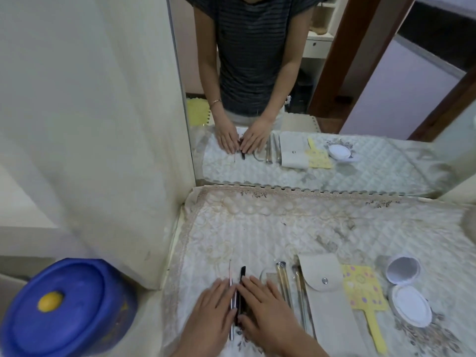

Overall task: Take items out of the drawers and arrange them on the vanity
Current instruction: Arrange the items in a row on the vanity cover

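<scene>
Left hand (208, 313), right hand (265, 310) flat beside tools (243, 273)

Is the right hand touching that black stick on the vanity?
Touching. The head view shows the right hand with straight fingers lying over the black stick.

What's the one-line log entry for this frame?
step: arranging | left hand: flat, touching thin tool | right hand: flat, touching black tool | laid out: pouch, yellow mirror, compact
</scene>
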A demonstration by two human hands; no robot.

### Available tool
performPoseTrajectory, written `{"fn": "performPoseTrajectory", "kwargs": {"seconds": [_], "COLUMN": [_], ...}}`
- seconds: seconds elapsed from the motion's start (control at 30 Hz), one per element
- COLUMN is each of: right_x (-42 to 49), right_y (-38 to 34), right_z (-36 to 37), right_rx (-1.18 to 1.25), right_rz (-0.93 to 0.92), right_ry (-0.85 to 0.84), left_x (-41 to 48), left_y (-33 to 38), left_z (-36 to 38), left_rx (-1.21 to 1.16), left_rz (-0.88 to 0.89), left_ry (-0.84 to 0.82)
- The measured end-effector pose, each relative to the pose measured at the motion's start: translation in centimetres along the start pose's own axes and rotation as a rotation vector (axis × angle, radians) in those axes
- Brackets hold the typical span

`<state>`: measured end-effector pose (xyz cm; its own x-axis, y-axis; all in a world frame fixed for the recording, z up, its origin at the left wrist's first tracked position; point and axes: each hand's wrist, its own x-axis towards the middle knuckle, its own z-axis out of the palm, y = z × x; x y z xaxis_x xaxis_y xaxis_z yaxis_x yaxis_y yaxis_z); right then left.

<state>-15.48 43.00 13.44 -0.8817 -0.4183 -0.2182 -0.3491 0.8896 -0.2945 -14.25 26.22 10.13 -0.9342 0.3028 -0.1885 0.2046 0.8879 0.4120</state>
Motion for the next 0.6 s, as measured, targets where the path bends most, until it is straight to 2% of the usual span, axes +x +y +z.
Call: {"fn": "performPoseTrajectory", "kwargs": {"seconds": [0.2, 0.6], "right_x": [-1.4, -3.1], "right_y": [1.6, 2.7], "right_z": [0.3, 0.4], "right_rx": [0.058, 0.096], "right_rz": [-0.019, -0.032], "right_ry": [0.140, 0.225], "left_x": [-0.1, -0.5], "left_y": [0.5, 2.0], "left_z": [0.6, 1.5], "left_rx": [0.049, 0.075], "left_rz": [0.002, -0.013], "left_ry": [0.078, 0.166]}}
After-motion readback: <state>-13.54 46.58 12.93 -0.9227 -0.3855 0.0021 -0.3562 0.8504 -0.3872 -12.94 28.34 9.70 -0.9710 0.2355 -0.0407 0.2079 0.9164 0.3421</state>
